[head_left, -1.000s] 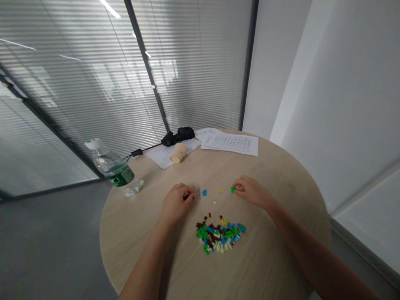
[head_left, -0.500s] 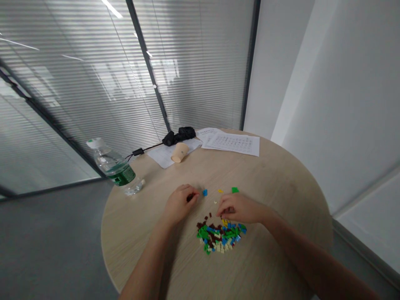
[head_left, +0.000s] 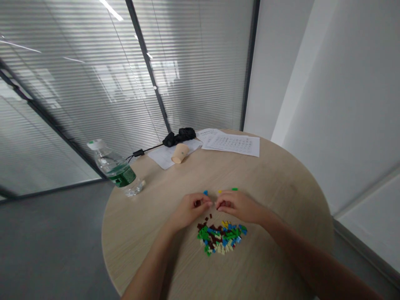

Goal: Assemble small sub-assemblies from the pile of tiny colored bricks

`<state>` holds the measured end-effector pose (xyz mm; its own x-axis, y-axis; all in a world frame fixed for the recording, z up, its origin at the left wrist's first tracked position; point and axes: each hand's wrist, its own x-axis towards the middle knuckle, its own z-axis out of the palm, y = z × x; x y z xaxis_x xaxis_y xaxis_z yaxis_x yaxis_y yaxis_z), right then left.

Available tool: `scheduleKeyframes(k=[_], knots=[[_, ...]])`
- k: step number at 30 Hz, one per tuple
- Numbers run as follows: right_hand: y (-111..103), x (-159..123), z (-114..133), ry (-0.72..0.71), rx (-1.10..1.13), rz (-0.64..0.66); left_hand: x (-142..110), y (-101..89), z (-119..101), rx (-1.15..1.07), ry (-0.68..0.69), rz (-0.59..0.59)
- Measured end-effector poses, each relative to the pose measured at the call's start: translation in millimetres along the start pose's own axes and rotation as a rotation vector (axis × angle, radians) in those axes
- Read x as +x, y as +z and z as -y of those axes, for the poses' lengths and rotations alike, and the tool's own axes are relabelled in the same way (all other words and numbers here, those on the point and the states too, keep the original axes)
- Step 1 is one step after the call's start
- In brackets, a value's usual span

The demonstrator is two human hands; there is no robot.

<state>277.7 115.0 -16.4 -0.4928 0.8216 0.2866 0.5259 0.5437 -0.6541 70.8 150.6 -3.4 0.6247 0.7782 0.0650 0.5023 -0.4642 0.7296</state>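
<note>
Left hand (head_left: pixel 189 210) and right hand (head_left: pixel 237 206) sit low over the round wooden desk (head_left: pixel 281 208), just far of a pile of small plastic bricks (head_left: pixel 221 237) in green, dark red, blue, yellow and cream. Both hands are angled inward, fingertips nearly meeting btwn them, not quite touching. Both grips are curled and mostly closed. A small dark spot shows btwn the fingers of each hand, but can't tell if either has hold of a brick.

Three loose bricks lie in a row just far of the hands, well clear of the pile: blue brick (head_left: pixel 205 192), yellow brick (head_left: pixel 220 191), green brick (head_left: pixel 234 189), L to R. Blue and yellow sit right by the fingertips.

Far left on the desk: clear plastic water bottle (head_left: pixel 115 170) w/ green label, lying on its side. Far centre: paper cup (head_left: pixel 180 153), also on its side, on a white sheet (head_left: pixel 162 158), w/ black bundle (head_left: pixel 178 137) and cable (head_left: pixel 137 153) just behind. Far right: printed papers (head_left: pixel 231 145). Glass partition w/ blinds (head_left: pixel 93 75) behind L, white wall (head_left: pixel 343 83) to R.
</note>
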Motion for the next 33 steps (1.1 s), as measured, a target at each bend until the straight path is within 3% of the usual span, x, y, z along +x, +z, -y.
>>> scheduleKeyframes(k=[5,12,15,17,21,26,33], knots=[[5,1,4,-0.064,0.057,-0.152,0,4.2,-10,-0.108,-0.005,0.051],[7,1,2,-0.060,0.059,-0.184,0,3.5,-5,-0.147,-0.021,0.023],[5,0,-2,-0.037,0.032,-0.221,-2,-10.4,2,0.010,-0.059,-0.082],[4,-1,-5,-0.032,0.020,-0.242,-4,-22.6,6,0.237,-0.146,-0.196],[3,-1,-5,-0.030,0.000,-0.222,-8,-37.3,11,0.526,-0.336,-0.237],[1,-2,-2,-0.018,-0.046,-0.149,-9,-35.1,12,0.594,-0.404,-0.202],[1,-2,-4,-0.021,-0.067,-0.135,-9,-35.1,15,0.589,-0.374,-0.218]])
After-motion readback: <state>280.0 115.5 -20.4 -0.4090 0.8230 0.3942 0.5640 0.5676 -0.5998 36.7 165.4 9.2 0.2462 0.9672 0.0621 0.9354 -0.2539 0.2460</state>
